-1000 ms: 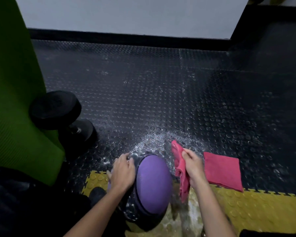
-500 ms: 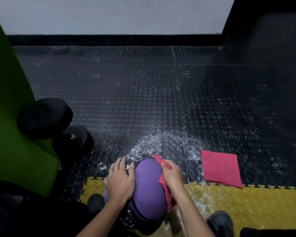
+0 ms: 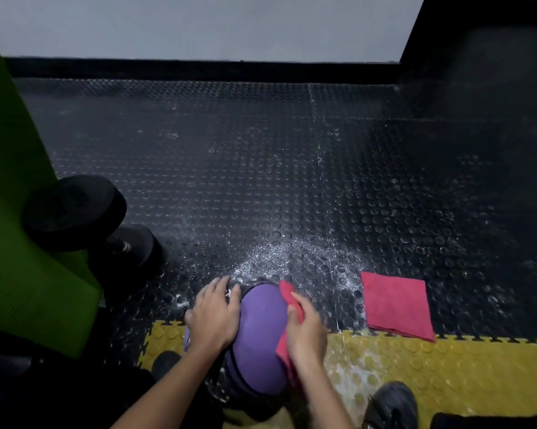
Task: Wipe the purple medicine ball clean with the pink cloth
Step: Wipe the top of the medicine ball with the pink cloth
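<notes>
The purple medicine ball [image 3: 259, 339] with black seams rests on the floor between my arms, at the seam of black and yellow tiles. My left hand [image 3: 213, 315] lies spread over the ball's upper left side and steadies it. My right hand [image 3: 305, 331] presses a pink cloth [image 3: 287, 297] against the ball's right side; the cloth shows above and below my fingers. Most of the cloth is hidden under that hand.
A second folded pink cloth [image 3: 397, 305] lies flat on the floor to the right. A black dumbbell [image 3: 87, 221] sits at left beside a green mat [image 3: 19, 243]. White powder [image 3: 298, 255] is scattered on the black studded floor. A dark shoe [image 3: 391, 404] shows at bottom right.
My right hand brought the pink cloth from beside the ball onto its right side and has slid it down the surface. My left hand has stayed on the ball.
</notes>
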